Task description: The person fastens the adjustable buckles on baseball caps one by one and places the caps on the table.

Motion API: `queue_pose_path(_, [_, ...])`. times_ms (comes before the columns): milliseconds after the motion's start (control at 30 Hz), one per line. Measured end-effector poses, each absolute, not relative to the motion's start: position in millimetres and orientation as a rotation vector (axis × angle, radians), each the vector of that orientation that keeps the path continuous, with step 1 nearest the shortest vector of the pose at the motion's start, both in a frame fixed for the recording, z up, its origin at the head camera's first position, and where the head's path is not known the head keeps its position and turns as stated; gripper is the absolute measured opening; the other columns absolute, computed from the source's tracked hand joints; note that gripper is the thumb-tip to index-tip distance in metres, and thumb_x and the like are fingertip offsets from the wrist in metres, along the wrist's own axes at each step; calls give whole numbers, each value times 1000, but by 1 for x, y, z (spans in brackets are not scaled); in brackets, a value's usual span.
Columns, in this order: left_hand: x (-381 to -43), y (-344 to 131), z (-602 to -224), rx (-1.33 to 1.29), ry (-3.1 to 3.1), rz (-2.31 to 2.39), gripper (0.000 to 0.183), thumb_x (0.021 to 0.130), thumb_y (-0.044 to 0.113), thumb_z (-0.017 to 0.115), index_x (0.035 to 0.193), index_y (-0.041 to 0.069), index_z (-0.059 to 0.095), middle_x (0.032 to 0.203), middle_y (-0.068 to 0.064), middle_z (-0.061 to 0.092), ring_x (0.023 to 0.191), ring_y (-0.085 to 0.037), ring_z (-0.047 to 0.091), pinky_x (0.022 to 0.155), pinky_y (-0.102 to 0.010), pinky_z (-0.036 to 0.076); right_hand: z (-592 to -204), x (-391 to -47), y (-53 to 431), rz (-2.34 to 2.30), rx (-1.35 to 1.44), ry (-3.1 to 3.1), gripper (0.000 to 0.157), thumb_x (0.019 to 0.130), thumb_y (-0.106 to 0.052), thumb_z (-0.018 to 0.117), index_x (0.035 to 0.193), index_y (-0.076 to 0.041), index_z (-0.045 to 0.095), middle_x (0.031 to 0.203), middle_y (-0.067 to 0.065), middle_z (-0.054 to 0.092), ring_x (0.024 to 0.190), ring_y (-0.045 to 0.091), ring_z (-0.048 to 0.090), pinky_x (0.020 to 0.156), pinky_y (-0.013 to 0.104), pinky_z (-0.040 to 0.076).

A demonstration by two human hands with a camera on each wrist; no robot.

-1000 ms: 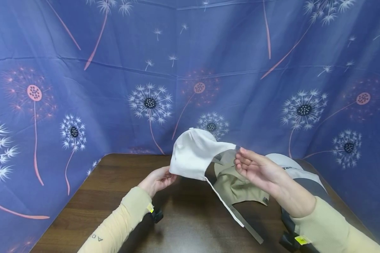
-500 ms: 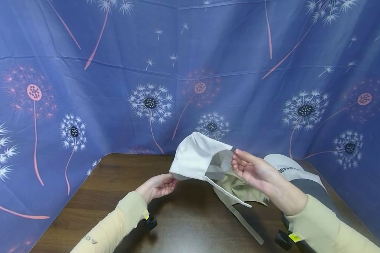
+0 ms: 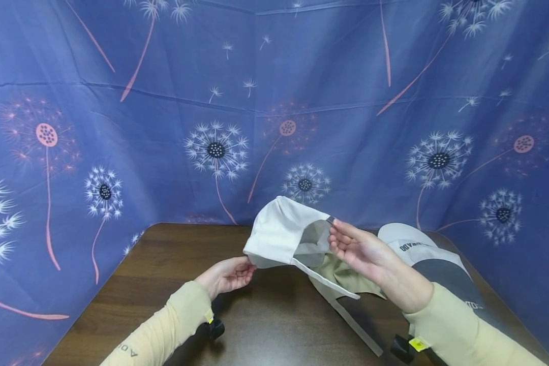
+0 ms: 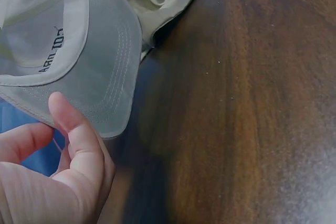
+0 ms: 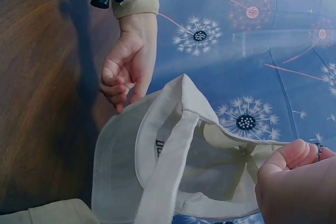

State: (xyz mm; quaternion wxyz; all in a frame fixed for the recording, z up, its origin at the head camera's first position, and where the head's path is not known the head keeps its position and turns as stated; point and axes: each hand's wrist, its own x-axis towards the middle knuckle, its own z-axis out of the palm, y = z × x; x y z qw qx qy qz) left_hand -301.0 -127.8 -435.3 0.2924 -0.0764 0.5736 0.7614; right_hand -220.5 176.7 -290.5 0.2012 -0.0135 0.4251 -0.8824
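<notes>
A white baseball cap (image 3: 274,231) hangs over the table, held between both hands. My left hand (image 3: 226,274) pinches the edge of its brim; the left wrist view shows the thumb on the brim's stitched underside (image 4: 100,85). With its fingertips, my right hand (image 3: 370,254) pinches the back of the cap beside the rear opening. A loose white strap (image 5: 168,166) dangles from the other side of that opening. Dark lettering shows inside the cap in the left wrist view. Below and right of it lies a khaki cap (image 3: 347,277), partly hidden by the right hand.
At the right, a light grey cap (image 3: 404,236) with dark lettering and a dark grey cap (image 3: 446,277) lie overlapping, partly behind the right arm. A long strap (image 3: 359,328) stretches over the brown wooden table (image 3: 265,325). A blue dandelion-print cloth (image 3: 164,127) hangs behind.
The white cap has been lowered slightly and tilted, its rear opening now facing me more. The right hand has moved left and a little down; both hands keep hold of the cap.
</notes>
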Motion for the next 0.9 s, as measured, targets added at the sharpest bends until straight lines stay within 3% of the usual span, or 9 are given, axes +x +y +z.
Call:
queue_pose_path(300, [-298, -130, -438, -168, 1558, 2017, 20, 88, 16, 50, 93, -2, 57, 82, -4, 59, 70, -10, 53, 64, -18, 46, -297, -224, 174, -2472, -63, 1202, 12, 90, -15, 51, 86, -10, 61, 82, 1, 61, 76, 10, 54, 73, 19, 45])
queue_pose_path(633, [-282, -141, -410, -37, 1668, 1983, 32, 90, 10, 42, 110, -14, 45, 86, -8, 59, 72, -12, 55, 66, -22, 48, -297, -226, 172, -2490, -20, 1213, 9, 89, -16, 53, 87, -10, 59, 83, 0, 60, 76, 9, 53, 72, 19, 45])
queue_pose_path(900, [-263, -142, -370, 134, 1813, 1902, 20, 89, 9, 47, 97, -8, 55, 75, -5, 59, 65, -12, 56, 62, -25, 49, -296, -227, 173, -2501, -22, 1206, 9, 89, -17, 53, 87, -10, 58, 83, 0, 59, 76, 10, 53, 72, 19, 44])
